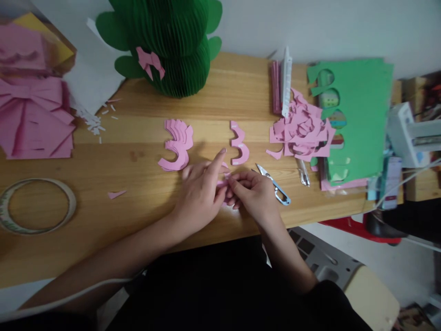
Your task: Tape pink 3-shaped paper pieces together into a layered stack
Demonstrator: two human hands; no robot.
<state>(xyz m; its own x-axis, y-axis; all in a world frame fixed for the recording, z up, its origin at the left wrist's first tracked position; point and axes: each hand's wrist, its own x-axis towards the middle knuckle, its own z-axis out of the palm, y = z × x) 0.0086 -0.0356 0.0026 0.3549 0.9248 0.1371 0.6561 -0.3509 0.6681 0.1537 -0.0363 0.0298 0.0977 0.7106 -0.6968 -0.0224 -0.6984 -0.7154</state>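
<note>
The pink paper is mid-frame. The right hand pinches it; the left hand sticks one finger out, its grip hidden. The paper looks light, bendy, easy to rip: best held by its edges.

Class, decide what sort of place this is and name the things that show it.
Probably a papercraft workspace, though whether in a home or workshop is unclear: a wooden table holds pink paper offcuts, small thread snips and a green honeycomb-paper decoration.
</note>
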